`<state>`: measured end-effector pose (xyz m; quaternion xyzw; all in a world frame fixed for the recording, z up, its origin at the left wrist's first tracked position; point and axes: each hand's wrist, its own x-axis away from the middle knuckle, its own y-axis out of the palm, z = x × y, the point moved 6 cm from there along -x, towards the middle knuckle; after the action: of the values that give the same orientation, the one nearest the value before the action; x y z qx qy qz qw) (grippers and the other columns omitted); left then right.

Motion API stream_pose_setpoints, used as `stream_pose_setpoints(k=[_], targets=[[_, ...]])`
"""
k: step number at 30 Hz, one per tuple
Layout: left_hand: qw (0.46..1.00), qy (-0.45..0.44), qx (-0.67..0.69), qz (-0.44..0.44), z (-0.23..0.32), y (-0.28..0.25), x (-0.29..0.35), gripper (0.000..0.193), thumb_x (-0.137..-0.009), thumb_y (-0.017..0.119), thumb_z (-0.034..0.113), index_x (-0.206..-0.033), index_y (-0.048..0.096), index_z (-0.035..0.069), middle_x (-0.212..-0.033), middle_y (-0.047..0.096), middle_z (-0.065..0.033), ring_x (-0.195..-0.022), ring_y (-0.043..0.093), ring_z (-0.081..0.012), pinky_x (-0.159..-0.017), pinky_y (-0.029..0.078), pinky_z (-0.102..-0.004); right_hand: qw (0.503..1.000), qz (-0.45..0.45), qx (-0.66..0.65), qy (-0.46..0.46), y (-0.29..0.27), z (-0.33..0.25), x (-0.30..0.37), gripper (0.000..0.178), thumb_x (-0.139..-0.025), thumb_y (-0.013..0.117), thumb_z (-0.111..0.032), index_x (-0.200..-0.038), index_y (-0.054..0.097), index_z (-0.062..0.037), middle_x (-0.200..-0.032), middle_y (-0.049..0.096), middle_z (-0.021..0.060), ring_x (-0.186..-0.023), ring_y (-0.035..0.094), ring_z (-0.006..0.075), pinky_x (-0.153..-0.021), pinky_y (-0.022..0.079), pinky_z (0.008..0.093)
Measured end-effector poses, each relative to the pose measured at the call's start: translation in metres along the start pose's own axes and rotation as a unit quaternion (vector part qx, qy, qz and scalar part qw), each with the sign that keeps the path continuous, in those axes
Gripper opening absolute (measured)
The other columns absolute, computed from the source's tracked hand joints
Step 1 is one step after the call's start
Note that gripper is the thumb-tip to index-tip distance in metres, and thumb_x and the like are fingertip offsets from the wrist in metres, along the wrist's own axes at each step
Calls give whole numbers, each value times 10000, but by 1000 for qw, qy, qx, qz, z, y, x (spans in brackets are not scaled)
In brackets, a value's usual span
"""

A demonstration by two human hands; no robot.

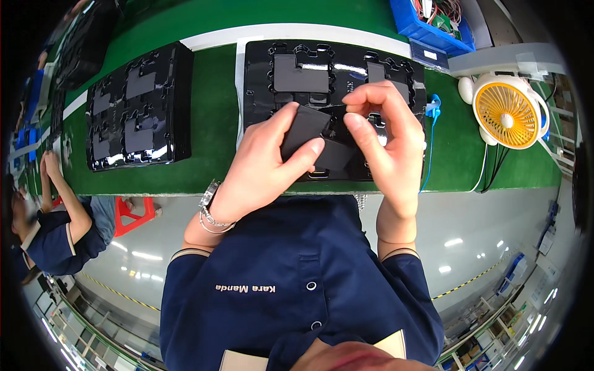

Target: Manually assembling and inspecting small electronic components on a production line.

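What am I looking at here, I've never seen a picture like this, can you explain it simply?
There's no machine: these are a person's bare hands, seen from a wide fisheye camera on their head looking down, so straight edges look bent. On the green table lies a glossy black tray with another black tray to its left. The left hand holds a dark flat piece. The right hand has thumb and forefinger close together beside it; whether they grip anything is unclear. Farther right stands a yellow-and-white fan.

- I see a factory assembly area.
- Long green bench (213, 123); stacked black moulded trays (120, 114); blue bin (427, 36) of wiring (453, 10).
- Co-worker (62, 241) in navy uniform alongside.
- Yellow-black tape (120, 292) on grey floor (408, 272).
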<state>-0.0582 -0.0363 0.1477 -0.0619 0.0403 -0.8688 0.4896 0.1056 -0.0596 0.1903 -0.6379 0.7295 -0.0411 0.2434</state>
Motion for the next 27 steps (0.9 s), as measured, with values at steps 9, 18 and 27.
stream_pose_setpoints(k=[9, 18, 27], targets=[[1000, -3, -16, 15, -2, -5, -2, 331, -924, 685, 177, -1103, 526, -52, -767, 657, -136, -631, 684, -212, -574, 512, -329, 991, -120, -14, 59, 19, 12, 8, 95, -907, 655, -86, -949, 635, -3, -810, 606, 90, -741, 607, 228, -659, 474, 343], [997, -8, -82, -8, -5, -4, -2, 355, -929, 665, 97, -1195, 523, -90, -941, 686, -93, -783, 683, -115, -626, 617, -277, 991, -111, -2, 77, 18, 11, 8, 56, -875, 653, -12, -886, 622, 33, -794, 627, 80, -727, 601, 171, -702, 478, 291], [999, 11, -45, 26, -6, -1, -3, 353, -887, 712, 177, -1075, 533, -63, -769, 630, -169, -630, 654, -267, -577, 491, -359, 996, -82, 15, 43, 19, 12, 11, 44, -846, 644, -12, -868, 610, 6, -767, 605, 86, -704, 594, 237, -639, 463, 336]])
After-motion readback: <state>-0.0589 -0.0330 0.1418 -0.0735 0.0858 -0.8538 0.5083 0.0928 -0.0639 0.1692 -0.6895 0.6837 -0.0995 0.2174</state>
